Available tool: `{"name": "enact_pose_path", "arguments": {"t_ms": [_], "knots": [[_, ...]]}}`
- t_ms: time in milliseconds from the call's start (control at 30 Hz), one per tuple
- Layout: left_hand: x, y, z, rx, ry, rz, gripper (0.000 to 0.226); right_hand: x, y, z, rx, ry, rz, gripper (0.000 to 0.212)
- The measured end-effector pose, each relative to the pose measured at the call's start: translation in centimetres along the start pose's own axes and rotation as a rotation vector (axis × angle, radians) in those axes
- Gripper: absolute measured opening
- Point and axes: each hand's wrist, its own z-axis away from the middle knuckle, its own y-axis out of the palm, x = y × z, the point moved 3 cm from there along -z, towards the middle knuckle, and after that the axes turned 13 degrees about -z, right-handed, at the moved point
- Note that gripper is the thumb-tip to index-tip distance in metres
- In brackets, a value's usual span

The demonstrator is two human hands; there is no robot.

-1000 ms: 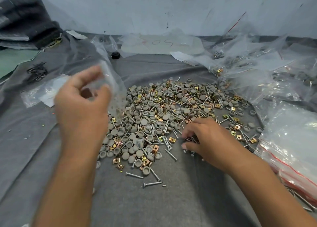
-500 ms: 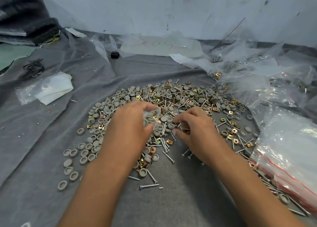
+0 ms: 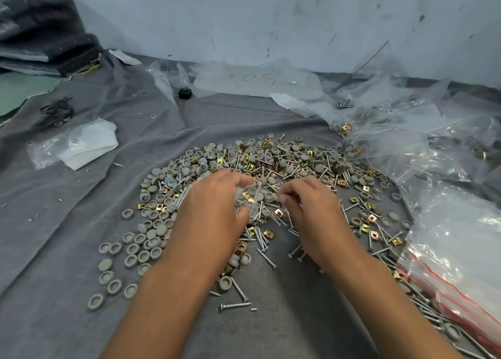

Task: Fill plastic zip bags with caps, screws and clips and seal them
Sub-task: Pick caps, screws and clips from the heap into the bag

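Hidden: the small clear plastic zip bag is mostly covered by the left hand; only a crumpled glossy edge shows past the fingertips, with a brass glint behind the film. Contents not legible.
Cut off: both forearms run out of the bottom edge; the red-striped stack of clear zip bags is cropped at the right edge.
Hard to make out: faint red writing on the flat clear sheet at the far side of the pile; the tangle of dark wire bits far left of the pile.
Left hand: fingers curled around the small bag, holding it over the middle of the pile.
Right hand: thumb and forefinger pinched together just beside the bag's edge; what is between them is too small to tell.
Landmark: heap of mixed hardware on the grey cloth-covered worktop.
Grey round plastic caps: far too many to count; loose ones spread on the pile's left and near-left side.
Silver metal screws: uncountable in the heap; about three lie singly at its near edge.
Brass square clips: dozens, scattered through the heap.
Folded white cloth in a clear bag: one, left of the pile.
Small black block: one, beyond the pile.
Crumpled clear bags with hardware: several, right of the pile; number unclear.
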Motion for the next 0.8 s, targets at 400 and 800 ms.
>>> {"name": "enact_pose_path", "arguments": {"t_ms": [400, 800], "knots": [[-1.0, 0.0, 0.2, 0.002, 0.017, 0.038, 0.048, 4.1, -1.2, 0.7, -0.205, -0.241, -0.189, 0.010], [-1.0, -0.5, 0.2, -0.036, 0.038, 0.031, 0.045, 4.6, -1.0, 0.5, -0.248, -0.359, -0.286, 0.013]]}}
